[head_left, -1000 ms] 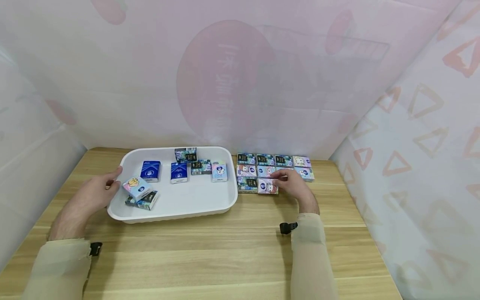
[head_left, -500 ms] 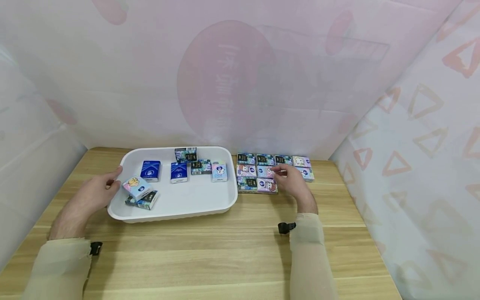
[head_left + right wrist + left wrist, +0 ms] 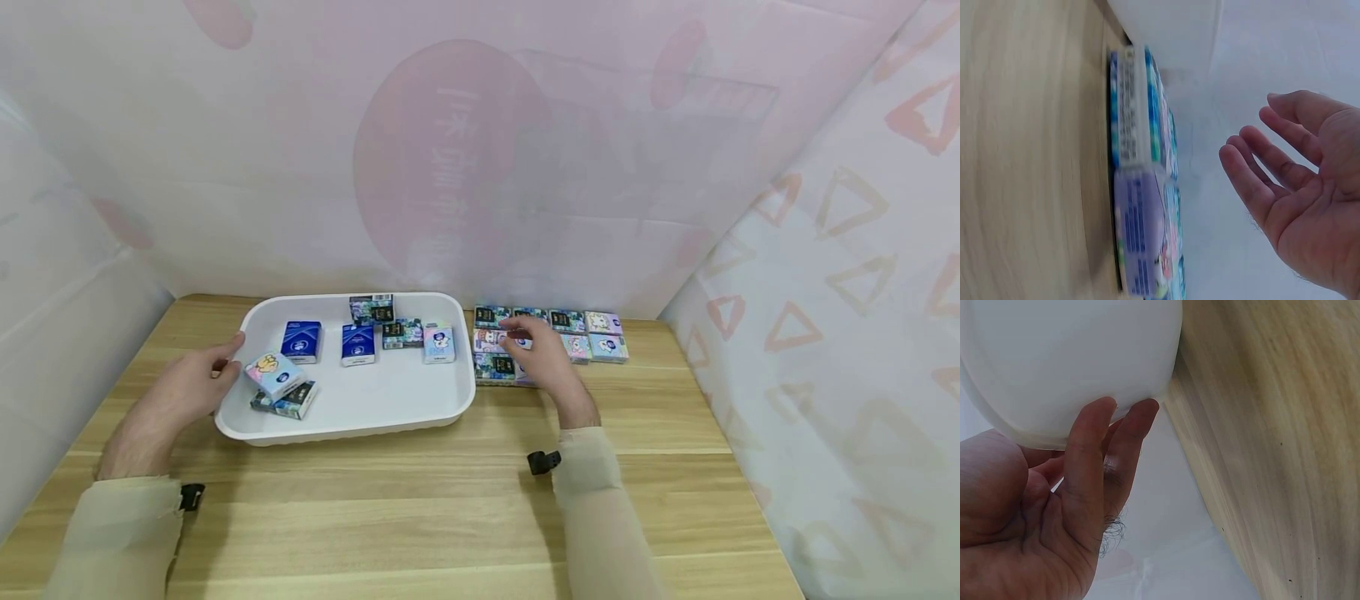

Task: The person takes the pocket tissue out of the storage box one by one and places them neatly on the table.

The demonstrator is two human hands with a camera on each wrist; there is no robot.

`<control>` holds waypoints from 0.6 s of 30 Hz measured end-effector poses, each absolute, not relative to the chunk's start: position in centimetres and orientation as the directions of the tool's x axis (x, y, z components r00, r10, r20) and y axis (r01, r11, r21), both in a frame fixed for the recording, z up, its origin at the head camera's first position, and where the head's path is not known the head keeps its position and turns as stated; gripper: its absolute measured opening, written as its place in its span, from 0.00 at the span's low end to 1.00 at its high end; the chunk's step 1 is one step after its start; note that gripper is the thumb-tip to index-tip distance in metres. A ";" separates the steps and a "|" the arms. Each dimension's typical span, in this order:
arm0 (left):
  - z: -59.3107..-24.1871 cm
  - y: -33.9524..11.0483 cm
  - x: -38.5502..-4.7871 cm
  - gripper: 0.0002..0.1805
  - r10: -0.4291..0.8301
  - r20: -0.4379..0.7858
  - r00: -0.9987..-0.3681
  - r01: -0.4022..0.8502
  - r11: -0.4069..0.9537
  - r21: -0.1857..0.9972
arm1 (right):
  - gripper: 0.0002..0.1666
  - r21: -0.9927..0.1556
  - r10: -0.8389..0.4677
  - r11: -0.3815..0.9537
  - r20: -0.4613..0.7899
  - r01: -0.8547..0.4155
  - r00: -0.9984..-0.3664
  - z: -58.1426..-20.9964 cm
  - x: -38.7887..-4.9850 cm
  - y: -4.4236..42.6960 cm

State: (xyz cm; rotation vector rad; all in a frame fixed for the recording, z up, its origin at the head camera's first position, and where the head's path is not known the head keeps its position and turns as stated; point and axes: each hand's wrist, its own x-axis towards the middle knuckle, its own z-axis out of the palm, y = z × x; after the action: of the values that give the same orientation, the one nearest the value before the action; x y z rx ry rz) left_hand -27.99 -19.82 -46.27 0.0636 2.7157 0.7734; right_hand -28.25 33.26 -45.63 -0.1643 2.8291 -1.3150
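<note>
Smooth round-cornered tray point(image 3: 382, 396) beside boxy packs point(image 3: 567, 322)

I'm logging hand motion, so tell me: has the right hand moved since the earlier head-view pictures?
Yes. In the head view, the right hand has moved left over the grouped packs, closer to the white tray, which has stayed put.

Both arms point(image 3: 603, 517) stretched forward, left grip point(image 3: 187, 379) pinching, kinda hard to tell how tightly from these angles; right grip point(image 3: 543, 358) hangs loose, fingers slightly bent.
</note>
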 end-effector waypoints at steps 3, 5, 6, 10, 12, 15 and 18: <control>-46.3 -19.8 -28.0 0.37 0.122 -0.291 -0.949 -0.050 0.852 0.521 | 0.24 -0.766 -0.126 0.634 0.034 -0.107 -0.992 -45.5 -28.1 31.5; -46.3 -19.8 -28.0 0.37 0.118 -0.298 -0.947 -0.059 0.850 0.523 | 0.25 -0.779 -0.136 0.617 0.032 -0.110 -0.990 -45.6 -28.1 30.4; -46.3 -19.8 -28.0 0.37 0.117 -0.301 -0.946 -0.062 0.849 0.525 | 0.25 -0.788 -0.143 0.606 0.031 -0.112 -0.989 -45.6 -28.0 29.9; -46.3 -19.8 -28.0 0.37 0.115 -0.298 -0.948 -0.063 0.848 0.525 | 0.29 -0.809 -0.174 0.573 0.034 -0.129 -0.984 -46.0 -27.9 27.9; -46.3 -19.8 -28.0 0.37 0.115 -0.294 -0.949 -0.060 0.849 0.525 | 0.30 -0.792 -0.194 0.590 0.049 -0.156 -0.980 -46.1 -28.0 26.9; -46.4 -19.9 -28.0 0.37 0.115 -0.294 -0.949 -0.061 0.847 0.528 | 0.30 -0.738 -0.217 0.643 0.084 -0.207 -0.973 -46.3 -28.2 25.5; -46.4 -19.9 -28.1 0.37 0.117 -0.291 -0.950 -0.058 0.846 0.530 | 0.30 -0.694 -0.233 0.678 0.108 -0.241 -0.966 -46.4 -28.5 24.1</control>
State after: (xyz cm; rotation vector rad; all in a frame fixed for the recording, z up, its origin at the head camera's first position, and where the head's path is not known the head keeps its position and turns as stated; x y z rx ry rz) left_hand -28.06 -19.92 -46.41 0.0445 2.7109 0.7917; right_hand -28.53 24.06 -46.38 -0.4078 2.8874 -1.1969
